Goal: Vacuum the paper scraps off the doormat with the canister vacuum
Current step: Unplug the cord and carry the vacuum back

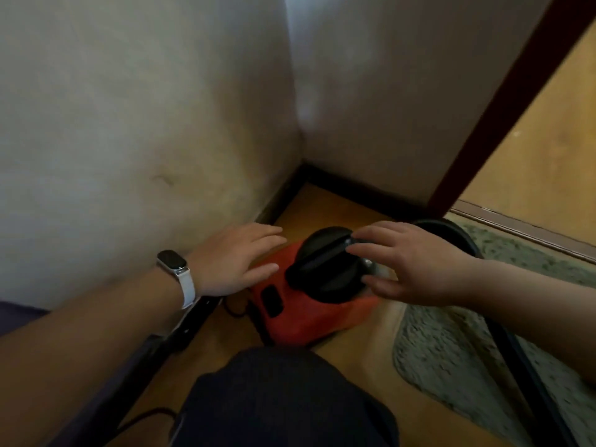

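Note:
An orange canister vacuum [303,314] with a black round top and handle [325,266] sits on the wooden floor in a wall corner. My left hand [232,259], with a white watch on the wrist, lies flat with straight fingers on the vacuum's left side. My right hand [409,262] reaches over the black top from the right, fingers spread and loosely bent, fingertips touching the handle. The grey-green shaggy doormat [451,350] lies to the right. No paper scraps are plainly visible on it.
A black hose [522,359] runs from behind my right hand across the mat toward the lower right. A black cord [235,309] lies left of the vacuum. White walls [161,124] close the corner. My dark-trousered knee [283,398] fills the bottom centre. A door frame [503,101] stands at right.

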A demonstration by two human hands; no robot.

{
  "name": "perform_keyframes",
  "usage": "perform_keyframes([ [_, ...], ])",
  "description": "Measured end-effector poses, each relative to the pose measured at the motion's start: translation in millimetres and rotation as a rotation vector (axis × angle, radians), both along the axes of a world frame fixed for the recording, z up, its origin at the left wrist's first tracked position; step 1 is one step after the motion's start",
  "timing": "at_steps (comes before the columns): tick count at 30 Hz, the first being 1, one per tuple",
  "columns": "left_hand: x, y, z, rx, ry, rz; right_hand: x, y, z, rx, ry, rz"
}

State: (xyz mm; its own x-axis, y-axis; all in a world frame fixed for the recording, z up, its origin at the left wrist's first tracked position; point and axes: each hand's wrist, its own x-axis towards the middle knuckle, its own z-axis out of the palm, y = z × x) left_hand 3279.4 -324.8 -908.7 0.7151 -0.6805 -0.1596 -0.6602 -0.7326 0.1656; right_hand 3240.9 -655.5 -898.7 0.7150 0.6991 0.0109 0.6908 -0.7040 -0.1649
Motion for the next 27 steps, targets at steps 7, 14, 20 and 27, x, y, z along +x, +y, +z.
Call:
perform_keyframes([
  [7, -16.0, 40.9, -39.0, -0.001, 0.032, -0.014, 28.9, 62.1, -19.3, -0.043, -0.052, 0.211],
  [14, -18.2, 44.1, -80.2, -0.016, 0.002, -0.123, 51.4, 77.1, -41.4, -0.057, -0.121, 0.360],
  [20, -7.5, 30.0, -107.6, -0.025, -0.004, -0.149, 59.4, 79.9, -53.2, -0.038, -0.110, 0.452],
  [27, -1.4, 24.1, -128.1, -0.173, 0.096, -0.106, 58.8, 80.2, -61.1, 0.038, -0.154, 0.449],
])
